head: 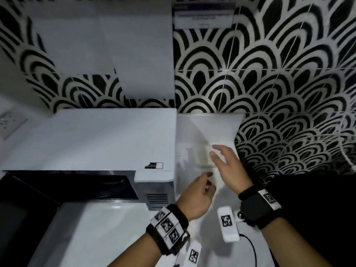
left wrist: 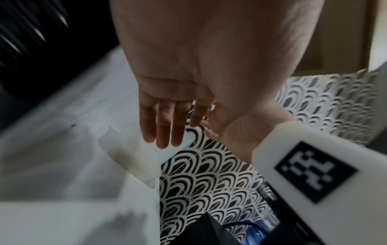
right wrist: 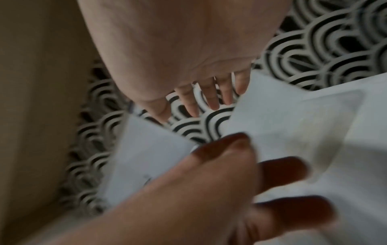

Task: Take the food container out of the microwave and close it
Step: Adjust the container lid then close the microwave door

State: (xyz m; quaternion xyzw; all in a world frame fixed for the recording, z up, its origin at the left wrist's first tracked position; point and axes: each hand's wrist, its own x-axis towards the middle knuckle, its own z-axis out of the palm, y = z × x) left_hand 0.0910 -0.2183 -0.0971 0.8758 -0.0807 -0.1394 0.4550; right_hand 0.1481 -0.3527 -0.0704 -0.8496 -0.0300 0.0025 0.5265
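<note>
A translucent rectangular food container [head: 203, 158] [left wrist: 130, 155] [right wrist: 293, 132] stands on the white counter [head: 217, 128] just right of the white microwave [head: 86, 141]. Its pale lid [right wrist: 146, 157] looks swung open toward the counter's edge, though blur hides how it joins. My right hand [head: 219, 156] [right wrist: 209, 97] reaches over the container's far side with straight fingers. My left hand [head: 207, 182] [left wrist: 165, 137] is at the near side, fingers straight, tips by the lid; contact is unclear. The microwave door [head: 21, 212] stands open on a dark cavity [head: 77, 185].
The counter ends close to the container's right, with black-and-white scalloped tiles [head: 289, 93] beyond and below. A white wall block [head: 125, 54] rises behind the microwave. A power socket [head: 10, 122] sits far left. A black cable [head: 252, 251] trails under my right wrist.
</note>
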